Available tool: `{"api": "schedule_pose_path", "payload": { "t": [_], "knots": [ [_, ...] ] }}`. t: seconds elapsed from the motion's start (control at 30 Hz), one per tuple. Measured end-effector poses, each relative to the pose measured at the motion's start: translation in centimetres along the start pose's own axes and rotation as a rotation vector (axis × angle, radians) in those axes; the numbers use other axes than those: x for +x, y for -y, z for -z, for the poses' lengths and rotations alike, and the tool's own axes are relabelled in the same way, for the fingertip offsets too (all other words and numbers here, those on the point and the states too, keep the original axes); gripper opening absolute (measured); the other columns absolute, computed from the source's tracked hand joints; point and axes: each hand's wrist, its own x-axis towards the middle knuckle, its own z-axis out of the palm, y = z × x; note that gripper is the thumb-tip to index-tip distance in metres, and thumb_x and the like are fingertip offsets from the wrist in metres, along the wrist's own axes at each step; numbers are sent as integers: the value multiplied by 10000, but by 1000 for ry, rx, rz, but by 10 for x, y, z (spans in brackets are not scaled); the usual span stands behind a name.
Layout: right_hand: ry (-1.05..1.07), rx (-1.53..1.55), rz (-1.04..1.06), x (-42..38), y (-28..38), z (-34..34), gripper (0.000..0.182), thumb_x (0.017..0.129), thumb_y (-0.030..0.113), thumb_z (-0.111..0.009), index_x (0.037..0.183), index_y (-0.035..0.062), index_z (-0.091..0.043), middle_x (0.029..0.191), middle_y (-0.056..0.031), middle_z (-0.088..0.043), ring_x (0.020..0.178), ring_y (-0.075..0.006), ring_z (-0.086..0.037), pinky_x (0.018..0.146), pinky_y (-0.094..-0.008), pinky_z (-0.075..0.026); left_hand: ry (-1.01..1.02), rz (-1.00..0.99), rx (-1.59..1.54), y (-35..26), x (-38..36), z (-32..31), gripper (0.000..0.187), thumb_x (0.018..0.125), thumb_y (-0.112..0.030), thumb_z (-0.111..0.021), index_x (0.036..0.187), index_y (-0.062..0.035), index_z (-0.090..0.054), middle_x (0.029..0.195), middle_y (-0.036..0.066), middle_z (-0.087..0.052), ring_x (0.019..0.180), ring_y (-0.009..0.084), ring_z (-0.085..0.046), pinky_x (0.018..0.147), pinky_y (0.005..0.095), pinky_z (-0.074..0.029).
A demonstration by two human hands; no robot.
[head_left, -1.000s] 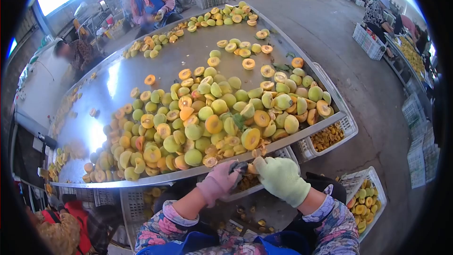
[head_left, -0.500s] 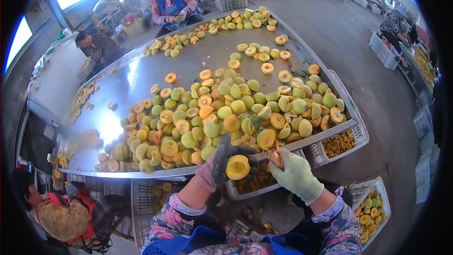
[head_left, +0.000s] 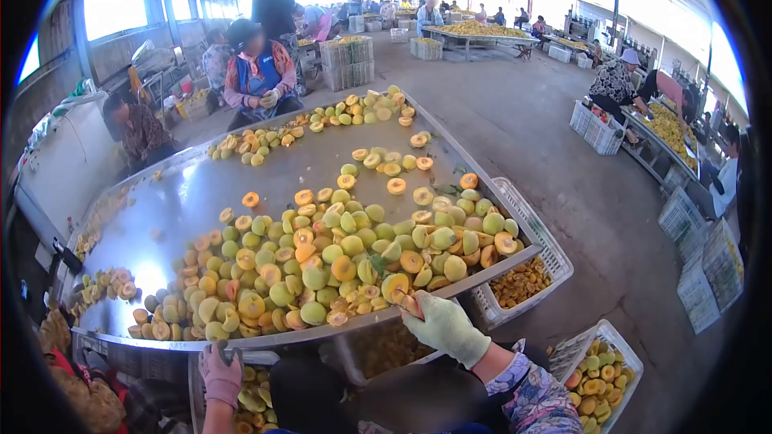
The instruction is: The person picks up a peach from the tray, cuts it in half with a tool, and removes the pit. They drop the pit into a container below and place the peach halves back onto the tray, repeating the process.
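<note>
While the right hand (head_left: 446,328) pinches a slim tool (head_left: 412,304) beside round fruit (head_left: 395,288) on the smooth metal table (head_left: 281,167), the left hand (head_left: 221,371) is at the near-left crate (head_left: 195,390), finger closure unclear.

Tabletop (head_left: 346,147) is smooth, bare metal, pretty glossy (there's a serious glare patch at 8 o'clock). The crate (head_left: 634,363) at 4 o'clock looks like white plastic, open-mesh walls. Floor (head_left: 599,261) at 3 o'clock reads matt, kinda like concrete. Right hand (head_left: 452,331) wears matt pale green cloth; the sleeve (head_left: 549,392) is printed fabric, softly creased.
</note>
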Motion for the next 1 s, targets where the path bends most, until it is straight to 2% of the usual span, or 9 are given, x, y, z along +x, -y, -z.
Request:
{"api": "schedule_pose_path", "payload": {
  "t": [0.07,0.2,0.37,0.57,0.67,0.8,0.83,0.87,1.0],
  "knots": [
    [-37,-6,-42,9,-2,8,252,882,295,-642,873,68,-533,752,-182,-652,738,-413,-650,655,-498,-512,-88,-202,-96,-37,5,12,303,807,-134,-720,1087,-47,-642,1064,165,-650,1061,373,-577,931,453,-460],
    [-207,138,-78,47,-11,41,281,885,292,-622,832,31,-533,730,-222,-635,761,-438,-645,679,-489,-512,85,-491,-599,-149,14,43,252,824,-75,-703,1073,-45,-675,1043,156,-679,1027,330,-627,920,407,-489],
    [-274,-177,-227,145,-86,71,304,891,311,-617,860,10,-611,834,-253,-671,858,-445,-659,761,-488,-525,379,-728,-806,-254,27,23,206,889,-101,-657,1084,-49,-699,1045,135,-694,987,280,-665,892,358,-515],
    [108,-516,-454,240,-142,70,511,804,401,-734,1138,24,-648,993,-185,-725,960,-328,-705,844,-436,-539,677,-637,-1145,-270,25,-54,261,898,-158,-661,1136,-51,-675,1033,155,-679,976,314,-650,868,387,-518],
    [261,-362,-590,271,-149,56,588,754,403,-790,1149,-3,-631,998,-180,-723,1027,-301,-692,861,-420,-536,736,-667,-1172,-258,32,-74,275,910,-161,-651,1165,-58,-670,1047,149,-674,970,305,-645,871,376,-519],
    [378,-467,-487,294,-197,34,623,699,402,-838,1106,-18,-625,932,-186,-723,810,-292,-722,695,-383,-560,840,-536,-1307,-248,40,-80,283,909,-159,-650,1174,-63,-669,1044,146,-673,967,309,-640,871,371,-519],
    [432,-406,-501,299,-201,31,525,722,339,-837,1046,-10,-615,871,-177,-718,649,-235,-700,576,-346,-544,801,-598,-1282,-248,45,-75,287,919,-159,-647,1188,-60,-663,1062,137,-671,973,290,-644,872,363,-519],
    [445,-412,-497,298,-204,29,525,722,339,-837,1046,-10,-615,871,-177,-718,649,-235,-700,576,-346,-544,759,-663,-1255,-247,48,-70,290,930,-159,-644,1201,-57,-657,1081,127,-669,978,272,-648,874,355,-519],
    [185,-101,-523,272,-153,52,383,778,196,-805,1026,4,-585,824,-135,-687,560,-137,-638,452,-287,-483,894,-454,-1542,-251,48,-48,336,962,-155,-628,1280,-47,-607,1180,98,-630,1006,198,-634,888,329,-516]
  ]
}}
